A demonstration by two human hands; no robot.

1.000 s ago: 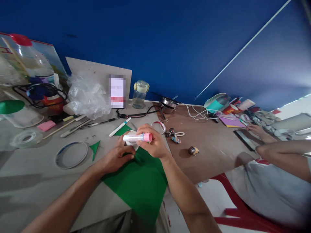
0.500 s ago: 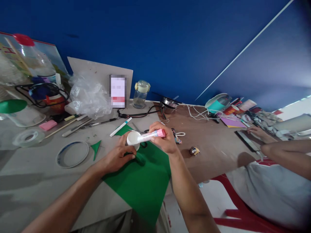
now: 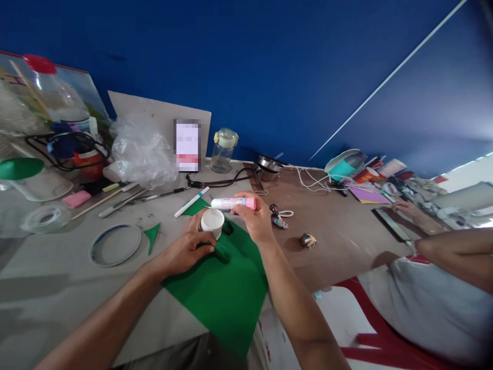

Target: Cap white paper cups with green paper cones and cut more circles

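My left hand is closed around a small white paper cup, its round end facing up. In my right hand lies a white glue stick with a pink end, held level just above and behind the cup. Under both hands spreads a sheet of green paper, hanging over the table's near edge. A dark loop, perhaps a scissors handle, shows beside the cup. Behind it rests a white marker on a green scrap.
To the left lie a tape ring, a green paper scrap and clear tape. A blurred phone and a glass jar stand at the back. On the right, another person's hand is at a tablet-like device.
My right hand has moved the glue stick up and away from the cup, turning it from slanted to level. My left hand stays on the cup.
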